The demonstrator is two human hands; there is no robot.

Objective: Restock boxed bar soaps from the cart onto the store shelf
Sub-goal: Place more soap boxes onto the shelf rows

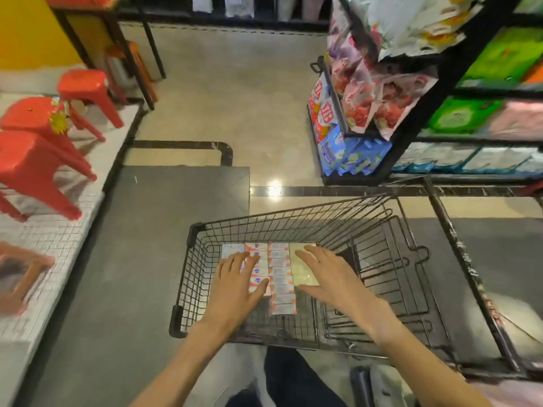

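Two hands reach into the wire cart (pixel 194 259), where rows of boxed bar soaps (pixel 280 277) lie flat on its floor. Left hand (pixel 235 286), fingers spread, rests on the soaps; right hand (pixel 329 277) hovers outstretched beside them. Store shelf (pixel 435 92) stands ahead right.

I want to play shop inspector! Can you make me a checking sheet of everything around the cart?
Surface: grey mat on a tan floor.
Job's things: rows of soap boxes lie flat in the wire cart; none lifted yet.
Clutter: a pale flat pack beside the boxes.
Hands: left hand spread over the left rows, right hand spread over the flat pack; fingers straight, holding nothing.
Cables: nothing seen.
Surroundings: black shelf of bagged goods at right; red stools on a white tiled ledge at left.
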